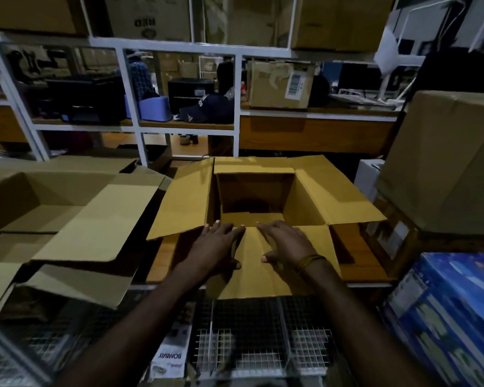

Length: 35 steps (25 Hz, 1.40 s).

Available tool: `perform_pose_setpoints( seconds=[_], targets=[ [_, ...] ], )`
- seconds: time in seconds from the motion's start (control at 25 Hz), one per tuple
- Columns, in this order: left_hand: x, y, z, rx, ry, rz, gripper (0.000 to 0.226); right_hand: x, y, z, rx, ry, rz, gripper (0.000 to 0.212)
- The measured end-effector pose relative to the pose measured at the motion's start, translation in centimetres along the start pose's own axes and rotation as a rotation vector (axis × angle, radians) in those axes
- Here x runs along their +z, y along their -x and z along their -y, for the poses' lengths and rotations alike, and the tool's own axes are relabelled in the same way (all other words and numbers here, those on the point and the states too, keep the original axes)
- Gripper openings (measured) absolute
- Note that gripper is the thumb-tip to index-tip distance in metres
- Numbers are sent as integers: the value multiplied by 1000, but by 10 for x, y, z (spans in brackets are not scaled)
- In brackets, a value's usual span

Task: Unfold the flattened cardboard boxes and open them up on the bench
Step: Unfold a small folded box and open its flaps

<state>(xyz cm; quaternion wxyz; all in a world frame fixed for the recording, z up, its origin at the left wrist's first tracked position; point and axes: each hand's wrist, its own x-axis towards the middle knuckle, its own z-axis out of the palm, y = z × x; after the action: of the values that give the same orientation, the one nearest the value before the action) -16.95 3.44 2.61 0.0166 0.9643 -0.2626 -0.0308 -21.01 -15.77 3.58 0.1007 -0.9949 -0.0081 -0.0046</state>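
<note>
A yellow-brown cardboard box [305,202] stands opened up on the wooden bench [358,263], its top flaps folded outward on every side. My left hand [217,247] and my right hand [284,244] lie side by side with straight fingers on the near flap [252,275], fingertips at the box's near rim. Neither hand grips anything. A second opened box [39,202] with spread flaps sits to the left.
A large closed carton [444,163] stands at the right, a blue printed box [453,317] below it. White shelving [236,107] with cartons rises behind the bench. A wire mesh rack [263,344] lies under my arms. A person sits beyond the shelves.
</note>
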Motion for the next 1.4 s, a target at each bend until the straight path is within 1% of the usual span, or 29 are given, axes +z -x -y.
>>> perform_pose_setpoints(
  seconds=[0.08, 0.16, 0.24, 0.28, 0.48, 0.68, 0.8, 0.84, 0.96, 1.12, 1.24, 1.4],
  targets=[
    [3, -9, 0, -12, 17, -142, 78, 6, -9, -3, 25, -14, -102, 66],
    [6, -18, 2, -3, 38, -267, 57, 12, -15, -7, 44, -94, -197, 48],
    [8, -24, 5, 3, 52, -328, 40, 17, -20, -10, 26, -122, -248, 35],
    [9, -27, 8, 12, 64, -339, 37, 18, -22, -10, 16, -116, -263, 31],
    [6, -23, 24, 60, 242, -296, 30, 22, -15, -5, -21, -142, -326, 18],
    [-4, -8, 47, 115, 257, -185, 32, 35, 3, 5, -29, -247, -284, 12],
    [-12, -13, 52, 152, 320, -166, 32, 30, -8, 13, -8, -243, -270, 39],
    [-10, -14, 51, 154, 348, -181, 35, 28, -12, 18, 1, -229, -261, 41],
    [3, -19, 47, 143, 350, -192, 47, 28, -24, 26, 84, -241, -216, 35],
    [4, -49, 50, 124, 373, -60, 61, 27, -52, 6, 168, -242, -50, 47],
    [2, -82, 54, 119, 295, 40, 75, 22, -82, -11, 159, -237, 8, 61],
    [9, -142, 61, 106, 165, 125, 88, 21, -122, -38, 160, -127, 79, 76]
  ],
)
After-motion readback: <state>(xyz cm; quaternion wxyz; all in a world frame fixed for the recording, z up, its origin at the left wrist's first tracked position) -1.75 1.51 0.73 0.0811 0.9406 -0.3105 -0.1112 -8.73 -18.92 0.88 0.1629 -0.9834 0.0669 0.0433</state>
